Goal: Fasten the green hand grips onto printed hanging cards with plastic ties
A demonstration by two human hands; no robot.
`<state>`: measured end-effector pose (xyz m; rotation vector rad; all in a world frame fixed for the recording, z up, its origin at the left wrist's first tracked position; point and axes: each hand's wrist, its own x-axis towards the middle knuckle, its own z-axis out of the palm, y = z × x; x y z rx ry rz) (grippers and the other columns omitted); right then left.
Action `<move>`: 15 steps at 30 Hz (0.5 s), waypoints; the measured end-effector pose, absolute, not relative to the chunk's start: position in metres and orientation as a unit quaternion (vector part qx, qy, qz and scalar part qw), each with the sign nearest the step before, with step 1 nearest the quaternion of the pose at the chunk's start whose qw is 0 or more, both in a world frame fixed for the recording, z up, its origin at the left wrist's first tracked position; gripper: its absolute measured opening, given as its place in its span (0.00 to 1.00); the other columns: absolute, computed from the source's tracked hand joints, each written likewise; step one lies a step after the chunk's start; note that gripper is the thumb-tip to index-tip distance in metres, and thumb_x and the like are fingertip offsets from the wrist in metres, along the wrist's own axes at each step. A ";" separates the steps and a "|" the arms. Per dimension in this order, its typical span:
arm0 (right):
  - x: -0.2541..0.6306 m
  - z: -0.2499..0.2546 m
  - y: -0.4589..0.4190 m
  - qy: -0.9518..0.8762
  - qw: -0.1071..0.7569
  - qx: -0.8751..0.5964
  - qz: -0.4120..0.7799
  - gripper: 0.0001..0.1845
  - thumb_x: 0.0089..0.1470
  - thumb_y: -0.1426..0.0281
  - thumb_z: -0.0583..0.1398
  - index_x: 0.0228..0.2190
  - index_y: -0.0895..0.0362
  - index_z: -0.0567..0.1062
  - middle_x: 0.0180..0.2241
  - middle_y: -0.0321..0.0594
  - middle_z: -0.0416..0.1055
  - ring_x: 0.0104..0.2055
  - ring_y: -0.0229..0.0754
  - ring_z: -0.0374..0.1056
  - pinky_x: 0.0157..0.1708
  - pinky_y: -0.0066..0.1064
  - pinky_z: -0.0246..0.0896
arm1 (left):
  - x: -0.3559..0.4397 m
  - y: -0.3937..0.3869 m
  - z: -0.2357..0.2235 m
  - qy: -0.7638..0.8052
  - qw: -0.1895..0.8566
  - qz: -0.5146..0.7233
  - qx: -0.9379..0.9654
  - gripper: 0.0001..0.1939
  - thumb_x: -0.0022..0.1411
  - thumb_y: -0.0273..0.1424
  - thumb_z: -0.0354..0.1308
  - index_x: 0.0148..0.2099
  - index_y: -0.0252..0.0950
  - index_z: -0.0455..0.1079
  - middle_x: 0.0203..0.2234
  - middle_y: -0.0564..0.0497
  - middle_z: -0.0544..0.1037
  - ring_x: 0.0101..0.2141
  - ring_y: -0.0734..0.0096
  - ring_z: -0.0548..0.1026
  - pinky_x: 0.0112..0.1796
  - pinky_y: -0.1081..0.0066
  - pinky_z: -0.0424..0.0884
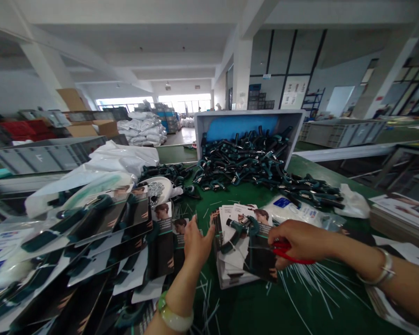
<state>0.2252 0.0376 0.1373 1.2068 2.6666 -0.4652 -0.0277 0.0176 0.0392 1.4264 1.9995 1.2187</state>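
Note:
My right hand is closed round red-handled cutters; their blades are hard to make out. It is at the right edge of a stack of printed cards. On top of that stack lies a dark green plier-like hand tool on a card. My left hand hangs between this stack and the pile on the left, thumb and fingers apart, with nothing seen in it. That pile holds several carded green tools, overlapping each other. Thin white cable ties lie loose below my right hand.
A grey crate tipped on its side spills many dark green tools onto the green table. A white dish of small metal parts stands left of centre. Bagged ties lie behind my right hand, and card stacks stand farther right.

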 end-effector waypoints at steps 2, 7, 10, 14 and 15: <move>0.213 0.145 0.039 0.894 0.117 0.399 -0.167 0.21 0.35 0.55 0.64 0.33 0.52 0.76 0.27 0.36 0.72 0.27 0.41 0.66 0.24 0.26 0.50 | -0.030 0.009 0.045 0.706 0.184 0.380 0.568 0.17 0.52 0.44 0.54 0.39 0.39 0.71 0.43 0.46 0.70 0.44 0.59 0.67 0.45 0.63 0.61; 0.184 0.148 0.050 0.903 0.148 0.375 -0.151 0.24 0.30 0.54 0.65 0.32 0.53 0.77 0.28 0.37 0.73 0.28 0.41 0.65 0.25 0.26 0.51 | -0.018 -0.007 0.053 0.679 0.225 0.309 0.627 0.15 0.50 0.47 0.54 0.29 0.42 0.73 0.32 0.52 0.74 0.38 0.63 0.70 0.36 0.69 0.62; 0.176 0.147 0.056 0.902 0.156 0.366 -0.168 0.26 0.30 0.53 0.65 0.33 0.53 0.77 0.29 0.36 0.73 0.28 0.39 0.64 0.25 0.25 0.51 | -0.017 -0.005 0.050 0.676 0.230 0.310 0.628 0.14 0.49 0.46 0.56 0.30 0.42 0.73 0.32 0.53 0.75 0.37 0.65 0.70 0.34 0.71 0.61; 0.171 0.148 0.065 0.892 0.177 0.363 -0.203 0.26 0.30 0.52 0.66 0.32 0.55 0.77 0.25 0.34 0.70 0.25 0.36 0.62 0.23 0.24 0.51 | -0.021 0.002 0.042 0.658 0.284 0.315 0.622 0.15 0.47 0.46 0.57 0.29 0.40 0.72 0.26 0.54 0.76 0.30 0.69 0.71 0.30 0.73 0.61; 0.171 0.148 0.068 0.887 0.184 0.365 -0.215 0.27 0.29 0.52 0.66 0.32 0.55 0.77 0.24 0.34 0.69 0.25 0.35 0.61 0.23 0.23 0.51 | -0.022 0.004 0.040 0.652 0.302 0.316 0.620 0.16 0.47 0.46 0.57 0.30 0.39 0.72 0.25 0.54 0.76 0.28 0.70 0.71 0.29 0.74 0.61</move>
